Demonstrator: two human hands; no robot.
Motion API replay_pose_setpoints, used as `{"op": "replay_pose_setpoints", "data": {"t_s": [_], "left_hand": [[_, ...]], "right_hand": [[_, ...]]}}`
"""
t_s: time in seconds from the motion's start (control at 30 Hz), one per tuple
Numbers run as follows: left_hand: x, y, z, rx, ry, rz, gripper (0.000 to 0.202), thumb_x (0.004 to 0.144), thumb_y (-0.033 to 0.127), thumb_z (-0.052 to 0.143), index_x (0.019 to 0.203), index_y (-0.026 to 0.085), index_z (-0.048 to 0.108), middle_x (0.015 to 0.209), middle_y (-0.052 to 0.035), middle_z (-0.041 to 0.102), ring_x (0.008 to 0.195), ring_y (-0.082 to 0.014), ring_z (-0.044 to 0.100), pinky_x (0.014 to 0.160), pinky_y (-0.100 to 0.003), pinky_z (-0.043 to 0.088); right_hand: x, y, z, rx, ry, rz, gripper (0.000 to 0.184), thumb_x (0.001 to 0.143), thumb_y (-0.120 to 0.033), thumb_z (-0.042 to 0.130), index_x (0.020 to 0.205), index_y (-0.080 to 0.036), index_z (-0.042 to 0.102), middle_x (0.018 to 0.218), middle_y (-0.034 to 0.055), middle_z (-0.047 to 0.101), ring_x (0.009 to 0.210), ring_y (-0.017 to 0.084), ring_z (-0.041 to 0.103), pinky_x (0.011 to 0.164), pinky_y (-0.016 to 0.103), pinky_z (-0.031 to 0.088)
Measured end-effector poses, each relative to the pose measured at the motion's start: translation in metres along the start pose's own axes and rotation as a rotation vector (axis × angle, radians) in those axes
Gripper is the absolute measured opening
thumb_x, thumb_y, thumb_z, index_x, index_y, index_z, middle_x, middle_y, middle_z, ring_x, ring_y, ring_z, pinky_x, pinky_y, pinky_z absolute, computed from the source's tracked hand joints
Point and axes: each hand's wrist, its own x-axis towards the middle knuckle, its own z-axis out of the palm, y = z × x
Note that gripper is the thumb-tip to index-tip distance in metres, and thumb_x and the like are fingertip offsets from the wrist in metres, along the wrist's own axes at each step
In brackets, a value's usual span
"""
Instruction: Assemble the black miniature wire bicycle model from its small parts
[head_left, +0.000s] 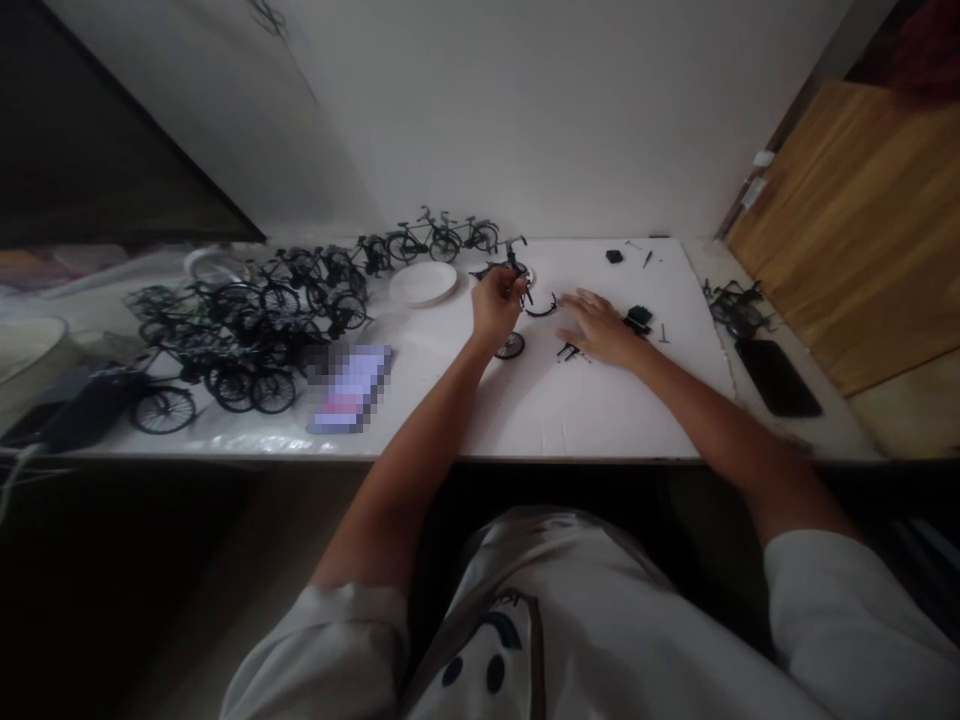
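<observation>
My left hand (496,308) is closed on a partly built black model bicycle (514,258), its handlebar pointing up and back. A curved black mudguard (543,310) shows just right of the fingers; whether it is joined to the bicycle I cannot tell. Below the hand is a small spoked wheel (510,346). To the right, my right hand (598,326) reaches low over the white board with its fingers apart. Small black parts (573,351) lie beneath its palm, and a dark green bundle (637,319) sits beyond its wrist.
Many model bicycles (255,310) crowd the left side. A white lid-like dish (424,284) and a blurred-out phone (349,390) lie nearby. At the back right are a black block (614,257) and tiny parts. A dark phone (778,377) rests by a wooden panel (855,230).
</observation>
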Motion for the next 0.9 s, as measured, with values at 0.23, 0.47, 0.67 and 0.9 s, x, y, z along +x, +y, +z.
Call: {"op": "replay_pose_setpoints", "data": {"t_s": [0.23, 0.47, 0.67, 0.9], "left_hand": [[0.0, -0.004, 0.004, 0.009, 0.012, 0.059, 0.04, 0.101, 0.061, 0.073, 0.1, 0.022, 0.062, 0.081, -0.0036, 0.074, 0.061, -0.0152, 0.065, 0.057, -0.026, 0.048], [-0.001, -0.003, 0.006, -0.082, 0.033, 0.024, 0.052, 0.097, 0.073, 0.074, 0.103, 0.023, 0.058, 0.087, -0.0023, 0.071, 0.055, -0.0102, 0.061, 0.052, -0.023, 0.047], [-0.004, 0.0, 0.004, -0.071, 0.026, 0.001, 0.055, 0.096, 0.074, 0.074, 0.103, 0.022, 0.059, 0.084, -0.0012, 0.071, 0.056, -0.0107, 0.062, 0.054, -0.023, 0.048], [-0.01, 0.007, 0.005, -0.048, -0.017, -0.005, 0.045, 0.096, 0.063, 0.08, 0.098, 0.022, 0.06, 0.082, -0.0025, 0.072, 0.053, -0.0123, 0.063, 0.052, -0.025, 0.048]], "right_hand": [[0.005, -0.009, 0.007, 0.066, -0.136, -0.053, 0.099, 0.101, -0.076, 0.061, 0.179, -0.022, 0.032, 0.184, 0.0155, 0.036, 0.177, 0.039, 0.013, 0.143, 0.062, 0.022], [0.007, -0.007, 0.013, 0.08, -0.074, -0.055, 0.084, 0.105, -0.065, 0.064, 0.174, -0.024, 0.041, 0.17, 0.0195, 0.054, 0.169, 0.043, 0.033, 0.136, 0.067, 0.034], [0.008, 0.001, 0.015, 0.083, 0.025, -0.086, 0.051, 0.11, -0.05, 0.059, 0.154, -0.026, 0.067, 0.148, 0.0156, 0.068, 0.145, 0.039, 0.053, 0.126, 0.062, 0.045], [0.011, 0.014, 0.022, 0.137, 0.077, -0.082, 0.034, 0.104, -0.02, 0.056, 0.125, -0.021, 0.082, 0.126, 0.0146, 0.074, 0.126, 0.033, 0.059, 0.118, 0.054, 0.05]]}}
